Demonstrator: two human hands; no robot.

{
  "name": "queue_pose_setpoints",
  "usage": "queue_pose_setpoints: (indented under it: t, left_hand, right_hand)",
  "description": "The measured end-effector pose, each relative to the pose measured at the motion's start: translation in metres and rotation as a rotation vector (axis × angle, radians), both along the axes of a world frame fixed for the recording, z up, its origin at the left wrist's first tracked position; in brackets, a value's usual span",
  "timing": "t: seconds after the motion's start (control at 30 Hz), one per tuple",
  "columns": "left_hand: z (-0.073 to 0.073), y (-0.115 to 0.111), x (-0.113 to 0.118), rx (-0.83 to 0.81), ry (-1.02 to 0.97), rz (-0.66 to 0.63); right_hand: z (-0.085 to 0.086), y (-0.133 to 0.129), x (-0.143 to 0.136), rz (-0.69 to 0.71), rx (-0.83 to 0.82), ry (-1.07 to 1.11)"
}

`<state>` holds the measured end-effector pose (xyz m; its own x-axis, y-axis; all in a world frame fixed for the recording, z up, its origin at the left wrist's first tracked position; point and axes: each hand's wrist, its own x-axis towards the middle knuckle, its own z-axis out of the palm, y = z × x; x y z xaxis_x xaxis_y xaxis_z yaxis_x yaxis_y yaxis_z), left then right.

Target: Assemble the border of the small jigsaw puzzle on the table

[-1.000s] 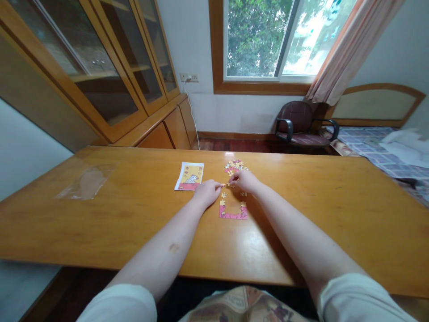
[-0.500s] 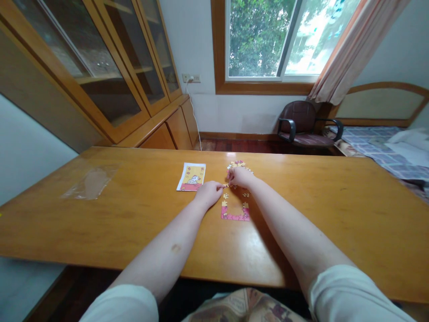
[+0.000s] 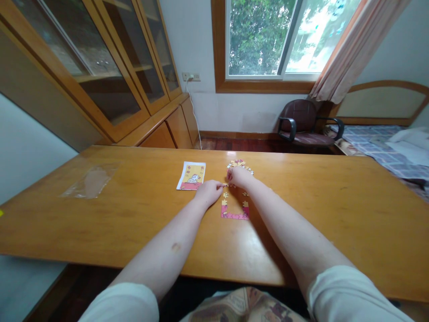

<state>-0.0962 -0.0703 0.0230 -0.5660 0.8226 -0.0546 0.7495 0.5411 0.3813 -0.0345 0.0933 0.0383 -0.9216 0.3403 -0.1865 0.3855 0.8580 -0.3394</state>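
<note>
A partly joined jigsaw border (image 3: 235, 216) lies on the table, its bottom edge pink and its side pieces yellow. My left hand (image 3: 209, 193) rests at the border's upper left, thumb and forefinger closed on a small puzzle piece (image 3: 225, 185). Just beyond it, my right hand (image 3: 240, 176) is bent down over the upper edge, its fingers pinched together; what they hold is hidden. Behind the right hand, a heap of loose puzzle pieces (image 3: 237, 163) is partly covered by it. Left of the border lies a reference picture (image 3: 191, 175) of a white animal on yellow and pink.
A clear plastic bag (image 3: 89, 181) lies flat on the left of the wooden table (image 3: 140, 214). Past the far edge are a glass-door cabinet (image 3: 134, 103), an office chair (image 3: 303, 123) and a bed (image 3: 375, 138).
My right hand has shifted very slightly around the same spot, fingers still pinched. My left hand stays at the puzzle piece. The view has moved a touch.
</note>
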Motion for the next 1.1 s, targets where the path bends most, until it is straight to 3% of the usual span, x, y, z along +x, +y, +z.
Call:
queue_pose_setpoints:
  t: [0.27,0.73,0.8,0.97,1.1]
  left_hand:
    - [-0.002,0.001,-0.002,0.003,0.009,-0.006]
    - [-0.002,0.001,0.0,-0.004,0.009,0.008]
    - [-0.002,0.001,0.0,0.003,0.007,0.004]
    - [-0.002,0.001,-0.001,0.009,0.022,-0.006]
    - [-0.001,0.001,0.0,0.011,0.028,-0.011]
  right_hand:
    - [0.011,-0.013,0.005,-0.057,0.066,-0.011]
    - [0.007,-0.012,0.018,-0.092,0.132,0.085]
    - [0.005,-0.006,0.025,-0.045,0.161,0.169]
    - [-0.001,0.0,0.044,0.222,0.161,0.204]
    - [-0.001,0.0,0.052,0.199,0.15,0.192]
